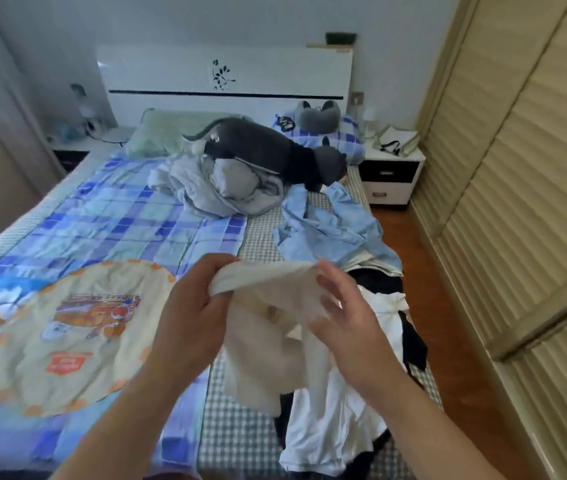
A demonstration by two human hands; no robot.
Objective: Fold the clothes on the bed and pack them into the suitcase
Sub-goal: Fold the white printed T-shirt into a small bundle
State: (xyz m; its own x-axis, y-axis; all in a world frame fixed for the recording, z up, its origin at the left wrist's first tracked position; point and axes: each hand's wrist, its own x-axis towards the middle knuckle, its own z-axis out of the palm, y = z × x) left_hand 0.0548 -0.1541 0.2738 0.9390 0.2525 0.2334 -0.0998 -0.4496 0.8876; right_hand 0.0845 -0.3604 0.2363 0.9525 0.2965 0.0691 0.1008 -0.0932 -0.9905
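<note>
Above bed [247, 427], both hands [188, 317] [351, 327] grip white garment [261, 341].

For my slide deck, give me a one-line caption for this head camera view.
Both hands, left hand and right hand, lift a cream garment above the clothes pile on the bed.
</note>
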